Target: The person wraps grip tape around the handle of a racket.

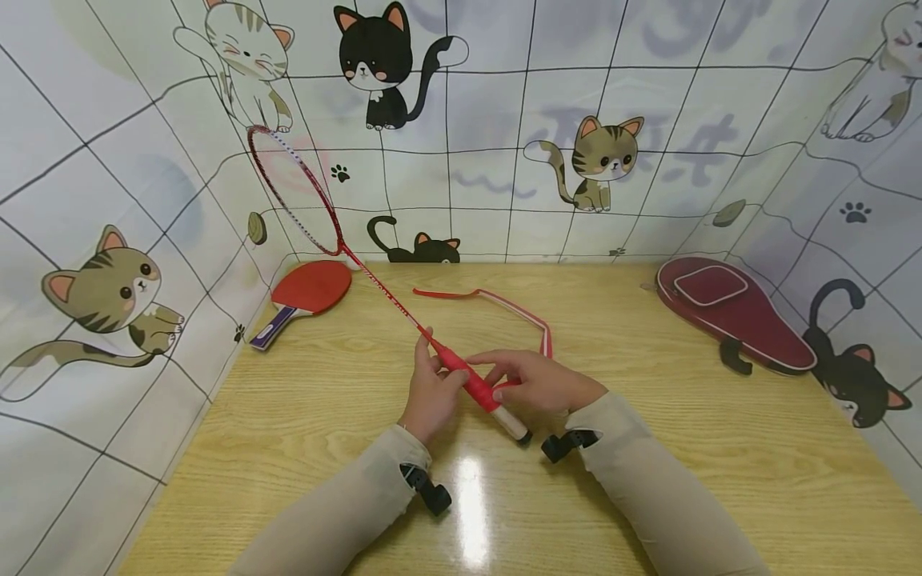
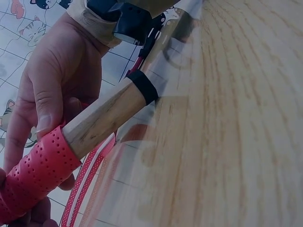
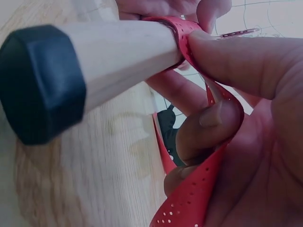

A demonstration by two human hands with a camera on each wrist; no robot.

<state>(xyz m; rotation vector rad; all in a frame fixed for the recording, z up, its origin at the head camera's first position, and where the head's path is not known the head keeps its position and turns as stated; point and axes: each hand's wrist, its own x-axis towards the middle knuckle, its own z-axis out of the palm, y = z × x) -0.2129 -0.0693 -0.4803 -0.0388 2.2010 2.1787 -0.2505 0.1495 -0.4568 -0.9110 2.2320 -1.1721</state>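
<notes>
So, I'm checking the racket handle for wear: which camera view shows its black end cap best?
Right wrist: the black end cap looms large, its facets clear. The left wrist view shows it smaller, from the side, on the bare wooden handle; the head view shows only a small dark tip.

The racket [image 1: 385, 288] is red with white markings, its dotted tape [image 2: 38, 177] pinkish red, its handle [image 2: 109, 116] pale beige, its end cap [image 3: 57, 85] black, the paddle [image 1: 313, 286] red, the case [image 1: 752, 324] maroon, the surface [image 1: 310, 384] grained yellow, the backdrop [image 1: 483, 104] grid-lined white.

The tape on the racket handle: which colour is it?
The tape is pinkish red with small holes, clearest in the left wrist view.
</notes>
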